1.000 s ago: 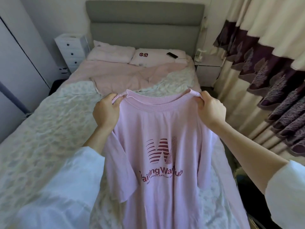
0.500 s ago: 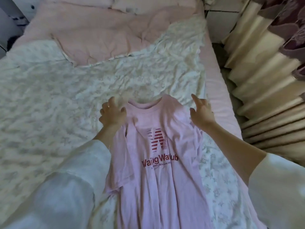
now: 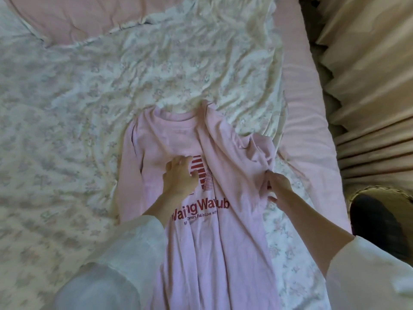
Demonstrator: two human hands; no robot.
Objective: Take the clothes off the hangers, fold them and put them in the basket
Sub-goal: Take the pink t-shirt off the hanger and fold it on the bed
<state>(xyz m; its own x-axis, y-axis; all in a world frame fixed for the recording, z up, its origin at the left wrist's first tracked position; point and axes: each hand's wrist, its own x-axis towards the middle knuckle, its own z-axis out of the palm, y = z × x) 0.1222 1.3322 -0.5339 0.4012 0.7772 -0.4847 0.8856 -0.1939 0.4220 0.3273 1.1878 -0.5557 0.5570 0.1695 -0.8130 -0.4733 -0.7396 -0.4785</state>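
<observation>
A pink T-shirt (image 3: 232, 157) lies front up on the flowered bedspread (image 3: 67, 121), its red print reading partly "Fall in Love with". The left hand (image 3: 180, 177) rests on the chest with fingers loosely spread, and at 3 o'clock the right hand (image 3: 278, 184) pinches the sleeve edge. At 4 o'clock a woven basket (image 3: 366, 190) holds something dark, and at 12 o'clock lies a pink quilt (image 3: 93, 16)

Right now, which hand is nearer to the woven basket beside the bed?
Right. The right hand pinches the pink T-shirt at its basket-side edge; the left hand rests on its chest, farther from the basket.
</observation>
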